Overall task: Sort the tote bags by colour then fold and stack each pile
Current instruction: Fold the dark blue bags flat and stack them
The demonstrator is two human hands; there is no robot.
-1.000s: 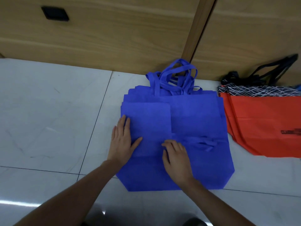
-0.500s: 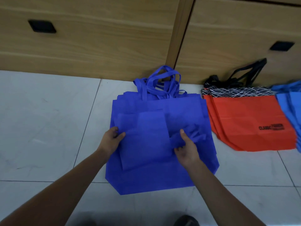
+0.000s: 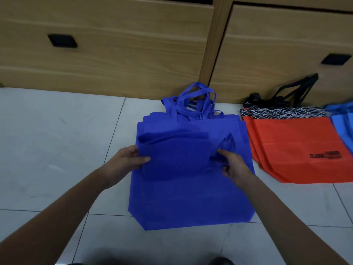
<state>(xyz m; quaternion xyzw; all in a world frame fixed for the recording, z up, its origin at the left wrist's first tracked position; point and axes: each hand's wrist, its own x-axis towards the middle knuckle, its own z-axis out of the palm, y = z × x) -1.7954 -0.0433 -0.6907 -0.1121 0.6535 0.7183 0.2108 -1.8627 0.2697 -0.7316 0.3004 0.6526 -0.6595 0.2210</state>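
A folded royal-blue tote bag [image 3: 177, 155] is lifted a little above a flat pile of royal-blue tote bags [image 3: 189, 203] on the tiled floor. My left hand [image 3: 128, 159] grips the folded bag's left edge, thumb on top. My right hand [image 3: 232, 165] pinches its right edge, where the bag's handles bunch up. The pile's handles [image 3: 193, 104] lie in a tangle toward the wooden drawers.
Orange tote bags [image 3: 294, 150] with black lettering, a netted band and black handles lie to the right. Light-blue bags [image 3: 343, 127] show at the right edge. Wooden drawer fronts [image 3: 114, 54] stand behind. Bare floor tiles [image 3: 57, 140] spread to the left.
Both hands went from pressing flat on the folded bag to gripping its two side edges. The folded bag has come up off the pile. The view has shifted right.
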